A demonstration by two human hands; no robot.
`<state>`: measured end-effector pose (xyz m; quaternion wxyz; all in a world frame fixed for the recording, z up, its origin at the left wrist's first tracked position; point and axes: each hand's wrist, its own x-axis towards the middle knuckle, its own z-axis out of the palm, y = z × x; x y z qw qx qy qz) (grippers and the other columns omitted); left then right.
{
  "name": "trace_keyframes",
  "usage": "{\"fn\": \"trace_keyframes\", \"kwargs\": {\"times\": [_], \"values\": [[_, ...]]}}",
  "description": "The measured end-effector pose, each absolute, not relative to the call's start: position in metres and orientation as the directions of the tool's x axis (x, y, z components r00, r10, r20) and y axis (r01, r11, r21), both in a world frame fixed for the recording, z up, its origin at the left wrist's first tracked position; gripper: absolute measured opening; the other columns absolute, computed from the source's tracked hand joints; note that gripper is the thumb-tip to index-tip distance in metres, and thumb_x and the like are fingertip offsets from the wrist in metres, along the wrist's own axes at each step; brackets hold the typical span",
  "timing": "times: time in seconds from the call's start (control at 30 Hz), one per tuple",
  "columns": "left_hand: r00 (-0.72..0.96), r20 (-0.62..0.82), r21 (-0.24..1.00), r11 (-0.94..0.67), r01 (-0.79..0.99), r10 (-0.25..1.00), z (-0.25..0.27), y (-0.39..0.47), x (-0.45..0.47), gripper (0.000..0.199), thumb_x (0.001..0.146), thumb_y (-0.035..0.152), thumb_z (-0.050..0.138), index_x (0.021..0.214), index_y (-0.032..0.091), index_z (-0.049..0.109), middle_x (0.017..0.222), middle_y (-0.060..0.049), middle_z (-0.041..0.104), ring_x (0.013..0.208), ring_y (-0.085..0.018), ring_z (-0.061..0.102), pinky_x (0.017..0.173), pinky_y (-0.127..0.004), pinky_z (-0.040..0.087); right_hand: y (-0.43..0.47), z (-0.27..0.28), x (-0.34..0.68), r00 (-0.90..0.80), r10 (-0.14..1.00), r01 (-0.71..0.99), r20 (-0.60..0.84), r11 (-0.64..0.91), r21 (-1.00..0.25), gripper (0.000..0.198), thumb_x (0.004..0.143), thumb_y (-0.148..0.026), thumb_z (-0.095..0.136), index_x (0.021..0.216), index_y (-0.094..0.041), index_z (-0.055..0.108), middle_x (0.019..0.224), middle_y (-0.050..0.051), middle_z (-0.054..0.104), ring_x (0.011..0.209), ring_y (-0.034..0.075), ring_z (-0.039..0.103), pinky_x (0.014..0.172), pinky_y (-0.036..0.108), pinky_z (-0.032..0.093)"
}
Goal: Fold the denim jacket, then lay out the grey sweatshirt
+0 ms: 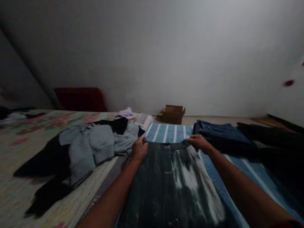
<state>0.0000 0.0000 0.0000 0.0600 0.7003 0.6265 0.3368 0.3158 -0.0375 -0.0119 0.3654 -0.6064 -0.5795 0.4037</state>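
A dark green-grey denim garment (156, 177) with pale bleached patches lies spread in front of me, its banded edge away from me and buttons down its middle. I cannot tell whether it is a skirt or a jacket. My left hand (139, 148) pinches the left end of the band. At the band's right end, my right hand (198, 142) grips the other corner. Underneath is a blue cloth (163, 131) with white stripes. The garment's near end runs out of view.
Left of the garment, a heap of grey and black clothes (92, 145) lies on a floral bedspread (47, 126). Folded dark blue jeans (213, 131) and black clothes (268, 136) are on the right. Beyond stand an open cardboard box (173, 114) and a dark red object (80, 98) by the wall.
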Motion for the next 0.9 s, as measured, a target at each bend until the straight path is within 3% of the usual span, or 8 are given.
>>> {"fn": "trace_keyframes", "kwargs": {"times": [0.13, 0.3, 0.5, 0.57, 0.67, 0.77, 0.9], "values": [[0.007, 0.367, 0.477, -0.194, 0.857, 0.93, -0.005, 0.001, -0.001, 0.032, 0.069, 0.009, 0.05, 0.097, 0.015, 0.065, 0.096, -0.004, 0.072, 0.092, -0.018, 0.066, 0.083, -0.024, 0.05, -0.038, -0.027, 0.316, 0.027, 0.991, 0.468, -0.134, -0.131, -0.874, 0.031, 0.088, -0.038, 0.057, 0.067, -0.015, 0.054, 0.052, -0.007, 0.047, 0.041, 0.006, 0.043, 0.039, 0.019, 0.035], [0.053, 0.382, 0.397, -0.216, 0.892, 0.923, -0.006, -0.002, -0.001, 0.032, 0.072, 0.006, 0.048, 0.098, 0.015, 0.065, 0.1, -0.008, 0.07, 0.095, -0.021, 0.065, 0.086, -0.03, 0.049, -0.034, -0.039, 0.315, 0.093, 0.987, 0.574, -0.134, -0.163, -0.803, 0.024, 0.091, -0.036, 0.055, 0.096, -0.013, 0.06, 0.086, 0.001, 0.061, 0.067, 0.011, 0.059, 0.059, 0.026, 0.051], [0.204, 0.442, 0.255, -0.341, 0.905, 0.873, 0.009, -0.024, 0.02, 0.032, 0.073, 0.003, 0.047, 0.098, 0.014, 0.065, 0.114, -0.013, 0.063, 0.116, -0.026, 0.053, 0.1, -0.04, 0.04, -0.036, -0.03, 0.311, 0.134, 0.989, 0.713, 0.055, -0.058, -0.699, 0.019, 0.086, -0.033, 0.061, 0.084, -0.014, 0.063, 0.084, 0.001, 0.064, 0.077, 0.015, 0.061, 0.071, 0.031, 0.049], [0.347, 0.411, 0.16, -0.441, 0.883, 0.843, 0.012, -0.039, 0.036, 0.029, 0.078, 0.008, 0.049, 0.103, 0.015, 0.063, 0.124, -0.013, 0.058, 0.124, -0.026, 0.045, 0.105, -0.042, 0.035, -0.04, -0.027, 0.31, 0.143, 0.982, 0.747, 0.125, -0.024, -0.664, 0.015, 0.083, -0.029, 0.061, 0.079, -0.016, 0.065, 0.079, 0.001, 0.065, 0.078, 0.017, 0.062, 0.072, 0.028, 0.045], [0.558, 0.225, 0.066, -0.584, 0.809, 0.799, 0.007, -0.06, 0.058, 0.036, 0.087, 0.025, 0.049, 0.121, 0.016, 0.054, 0.14, -0.012, 0.046, 0.134, -0.027, 0.032, 0.108, -0.047, 0.029, -0.045, -0.028, 0.307, 0.172, 0.968, 0.781, 0.183, -0.02, -0.625, 0.017, 0.082, -0.029, 0.056, 0.077, -0.016, 0.067, 0.076, 0.004, 0.067, 0.078, 0.019, 0.063, 0.067, 0.025, 0.041], [0.615, 0.068, 0.066, -0.619, 0.783, 0.785, -0.007, -0.071, 0.069, 0.055, 0.091, 0.045, 0.042, 0.138, 0.016, 0.039, 0.15, -0.013, 0.031, 0.14, -0.029, 0.021, 0.11, -0.055, 0.019, -0.049, -0.034, 0.305, 0.209, 0.956, 0.804, 0.205, -0.049, -0.593, 0.022, 0.084, -0.031, 0.052, 0.08, -0.016, 0.068, 0.079, 0.005, 0.069, 0.078, 0.019, 0.063, 0.066, 0.024, 0.04], [0.673, 0.059, 0.032, -0.675, 0.737, 0.738, -0.022, -0.072, 0.064, 0.063, 0.092, 0.056, 0.029, 0.143, 0.019, 0.031, 0.153, -0.011, 0.022, 0.141, -0.026, 0.015, 0.111, -0.055, 0.009, -0.052, -0.044, 0.299, 0.26, 0.945, 0.826, 0.199, -0.111, -0.552, 0.022, 0.086, -0.03, 0.049, 0.084, -0.017, 0.067, 0.085, 0.006, 0.07, 0.083, 0.019, 0.064, 0.068, 0.024, 0.04]]}}
